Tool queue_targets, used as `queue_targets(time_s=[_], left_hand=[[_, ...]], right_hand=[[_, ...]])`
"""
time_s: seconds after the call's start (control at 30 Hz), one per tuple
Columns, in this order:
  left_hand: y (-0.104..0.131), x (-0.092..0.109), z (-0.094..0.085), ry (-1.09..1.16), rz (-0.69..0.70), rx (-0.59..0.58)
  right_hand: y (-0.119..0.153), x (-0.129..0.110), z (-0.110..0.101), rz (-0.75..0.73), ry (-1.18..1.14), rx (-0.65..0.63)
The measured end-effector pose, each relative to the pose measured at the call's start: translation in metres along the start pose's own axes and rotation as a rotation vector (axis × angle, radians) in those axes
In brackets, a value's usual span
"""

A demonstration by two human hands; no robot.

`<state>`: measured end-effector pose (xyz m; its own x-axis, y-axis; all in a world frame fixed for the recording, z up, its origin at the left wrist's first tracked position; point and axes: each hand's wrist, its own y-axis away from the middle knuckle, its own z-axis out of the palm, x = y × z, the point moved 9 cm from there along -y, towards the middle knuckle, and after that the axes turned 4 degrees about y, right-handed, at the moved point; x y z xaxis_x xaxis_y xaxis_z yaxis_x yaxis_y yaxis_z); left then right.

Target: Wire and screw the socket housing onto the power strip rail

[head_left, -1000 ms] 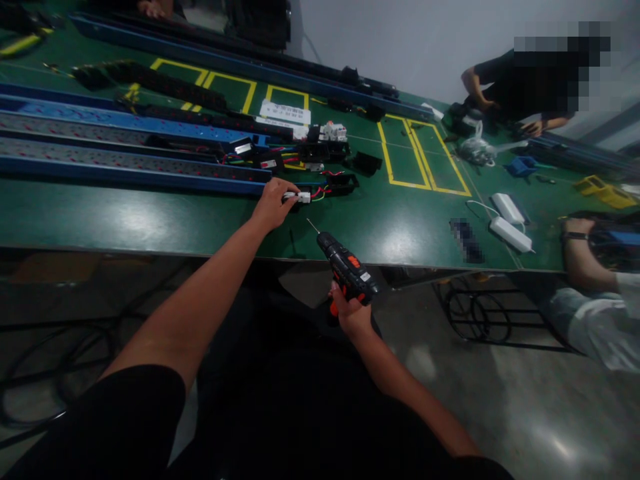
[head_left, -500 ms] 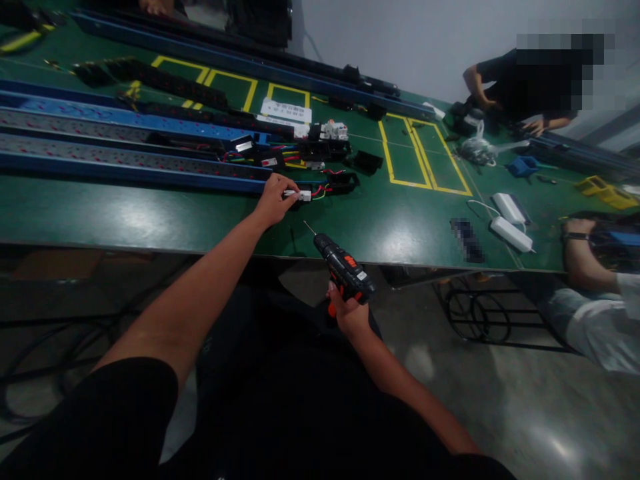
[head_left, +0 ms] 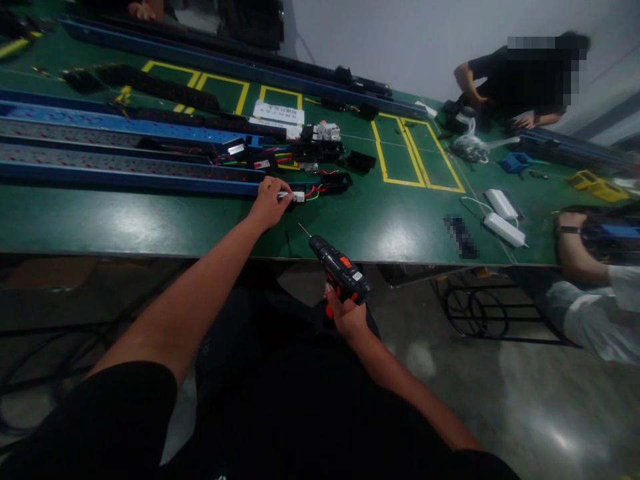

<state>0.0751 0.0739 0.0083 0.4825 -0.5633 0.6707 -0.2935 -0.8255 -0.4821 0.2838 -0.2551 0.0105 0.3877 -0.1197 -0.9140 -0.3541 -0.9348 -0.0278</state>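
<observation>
My left hand [head_left: 271,203] is closed at the near end of a long blue metal channel [head_left: 220,187], its fingertips on a small white wire connector [head_left: 299,197]. Red and green wires [head_left: 314,191] run from that connector toward a black plastic end piece [head_left: 336,182]. In my right hand [head_left: 349,316] is a black and orange cordless drill [head_left: 341,270]. Its thin bit points up and left toward the connector, apart from it, over the table's front edge. My fingers wrap the drill's handle, which is mostly hidden.
On the green table [head_left: 400,227] lie a white adapter with a cable [head_left: 505,229], a blurred-out dark phone-like object [head_left: 461,237], a yellow bin [head_left: 597,185] and a blue bin [head_left: 515,162]. One person [head_left: 520,80] works at the far right; another's forearm [head_left: 575,250] rests nearer.
The whole view has shifted slightly, so things sit a little further left. My left hand stays at the white connector, and the drill keeps nearly the same place in my right hand.
</observation>
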Motion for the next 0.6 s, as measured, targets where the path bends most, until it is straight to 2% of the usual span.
queue_targets(time_s=[0.33, 0.6], left_hand=[[0.005, 0.002, -0.007, 0.014, 0.078, 0.05], [0.008, 0.011, -0.005, 0.057, 0.042, 0.011]], right_hand=[[0.002, 0.012, -0.001, 0.03, -0.062, -0.005], [-0.028, -0.011, -0.005, -0.054, -0.009, 0.041]])
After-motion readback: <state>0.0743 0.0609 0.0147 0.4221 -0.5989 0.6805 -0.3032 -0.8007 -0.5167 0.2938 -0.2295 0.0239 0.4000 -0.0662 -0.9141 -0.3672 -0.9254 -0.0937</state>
